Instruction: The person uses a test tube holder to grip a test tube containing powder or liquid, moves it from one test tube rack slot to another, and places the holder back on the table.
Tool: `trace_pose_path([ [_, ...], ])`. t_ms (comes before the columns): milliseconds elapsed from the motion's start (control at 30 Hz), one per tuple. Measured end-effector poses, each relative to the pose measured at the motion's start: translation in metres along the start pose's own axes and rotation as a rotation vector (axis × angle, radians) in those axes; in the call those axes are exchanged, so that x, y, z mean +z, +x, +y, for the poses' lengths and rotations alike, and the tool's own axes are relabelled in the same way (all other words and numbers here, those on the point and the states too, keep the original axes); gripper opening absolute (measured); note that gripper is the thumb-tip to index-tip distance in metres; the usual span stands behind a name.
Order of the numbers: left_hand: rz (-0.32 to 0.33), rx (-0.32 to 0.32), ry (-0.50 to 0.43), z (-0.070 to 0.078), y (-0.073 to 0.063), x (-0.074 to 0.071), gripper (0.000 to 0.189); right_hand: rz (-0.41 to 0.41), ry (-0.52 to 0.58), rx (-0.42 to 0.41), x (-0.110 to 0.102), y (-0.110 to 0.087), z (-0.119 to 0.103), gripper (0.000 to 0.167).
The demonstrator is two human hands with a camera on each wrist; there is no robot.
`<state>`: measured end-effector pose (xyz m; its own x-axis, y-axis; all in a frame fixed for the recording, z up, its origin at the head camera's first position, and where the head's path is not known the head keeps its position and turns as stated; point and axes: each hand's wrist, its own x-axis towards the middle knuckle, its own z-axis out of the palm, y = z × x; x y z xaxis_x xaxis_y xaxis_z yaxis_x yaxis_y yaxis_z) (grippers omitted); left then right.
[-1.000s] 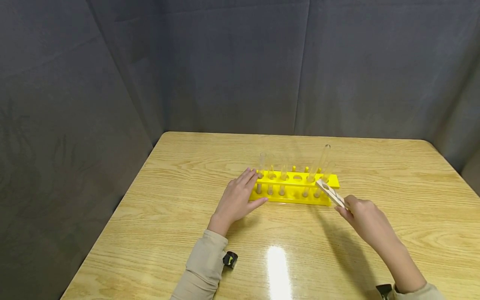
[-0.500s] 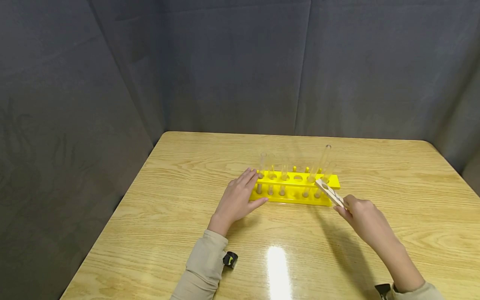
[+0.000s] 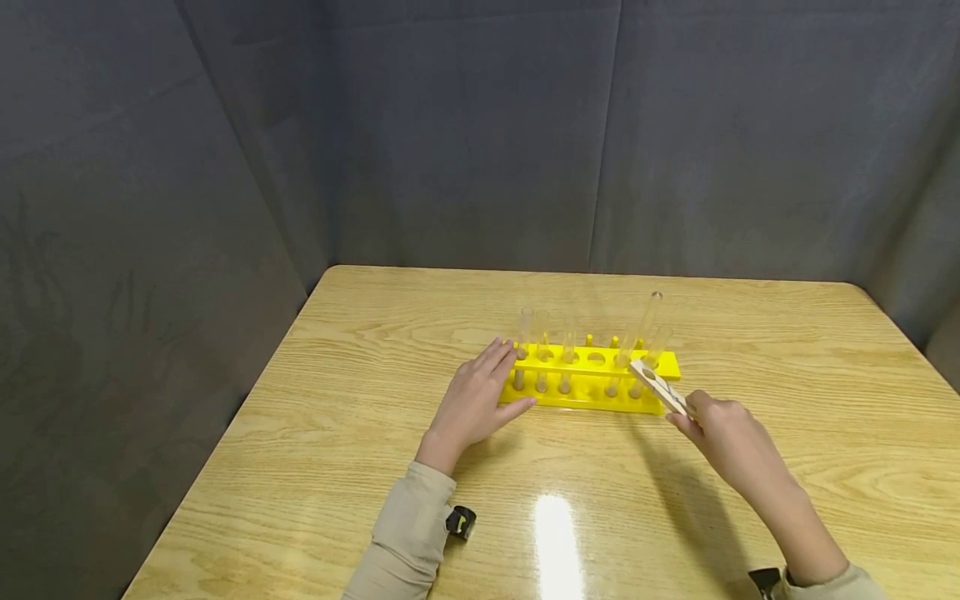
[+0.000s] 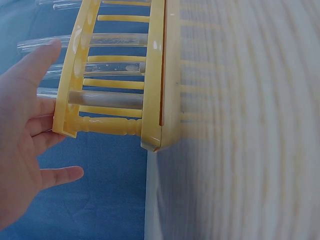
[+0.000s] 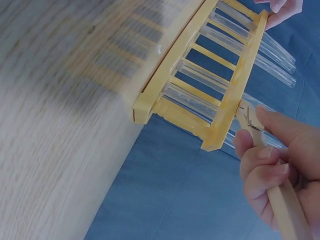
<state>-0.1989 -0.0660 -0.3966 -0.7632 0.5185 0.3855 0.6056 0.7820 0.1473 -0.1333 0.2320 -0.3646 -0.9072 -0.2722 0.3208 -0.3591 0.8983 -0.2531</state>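
Observation:
A yellow test tube rack (image 3: pixel 581 367) stands on the wooden table with several clear glass test tubes in its holes. My left hand (image 3: pixel 472 396) rests at the rack's left end, fingers stretched along the top bar and thumb by the base. My right hand (image 3: pixel 738 442) grips a wooden test tube clamp (image 3: pixel 660 388), its spring showing in the right wrist view. The clamp's tip is by the upper bar near the rack's right end. Beside it a tall test tube (image 3: pixel 649 318) leans and rises above the others. Whether the clamp's tip holds a tube, I cannot tell.
Short yellow pegs (image 3: pixel 615 342) rise along the rack's back. One hole in the top bar (image 3: pixel 596 358) has no tube. Dark grey cloth (image 3: pixel 465 142) hangs behind and left of the table (image 3: pixel 360 350).

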Motion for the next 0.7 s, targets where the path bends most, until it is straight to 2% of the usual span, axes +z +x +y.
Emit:
trace_pose_path([
  [400,0.003,0.004,0.009,-0.0001,0.0005,-0.0002,0.066,0.022,-0.006,-0.020,0.0010,0.0010,0.0000,0.021],
  [700,-0.020,-0.011,-0.007,0.0011,0.0008,-0.0010,0.065,0.051,-0.011,-0.044,0.0014,0.0021,-0.0013,0.024],
])
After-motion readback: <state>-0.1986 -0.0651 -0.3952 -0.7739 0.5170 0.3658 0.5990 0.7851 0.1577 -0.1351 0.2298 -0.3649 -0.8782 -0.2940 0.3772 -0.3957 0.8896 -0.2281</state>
